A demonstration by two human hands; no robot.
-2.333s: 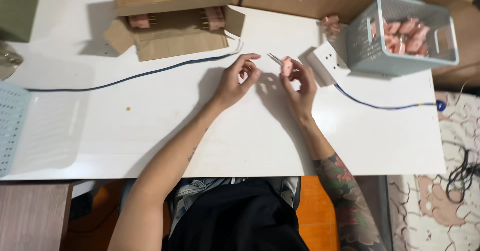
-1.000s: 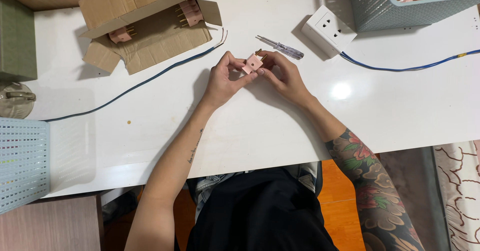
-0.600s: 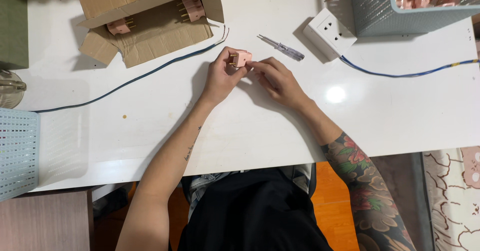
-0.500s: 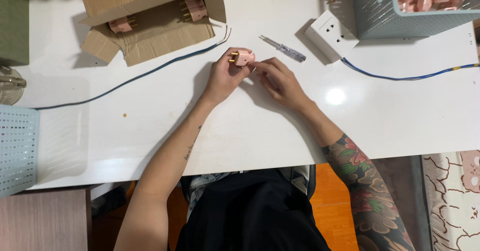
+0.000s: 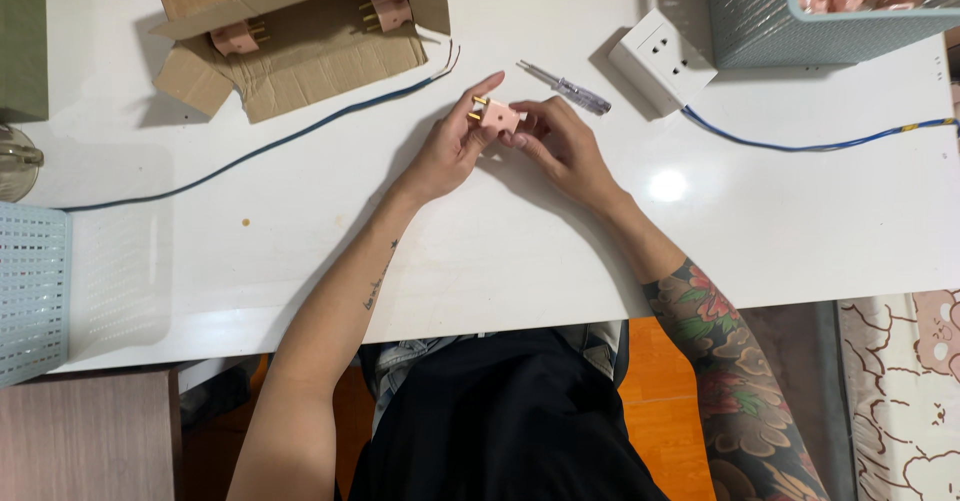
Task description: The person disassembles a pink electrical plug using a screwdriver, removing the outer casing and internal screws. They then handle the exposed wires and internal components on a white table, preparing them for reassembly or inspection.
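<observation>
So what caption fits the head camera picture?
Two hands, left hand and right hand, hold a pink plug above a white table.

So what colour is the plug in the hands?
Pale pink, with brass-coloured prongs; the plug shows best in the head view.

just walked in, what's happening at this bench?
A person seated at a white table holds a small pink plug with brass pins between both hands, left hand and right hand, above the tabletop. A screwdriver lies just beyond the hands, next to a white socket block on a blue cable. More pink plugs sit in an open cardboard box and a light blue basket.
</observation>
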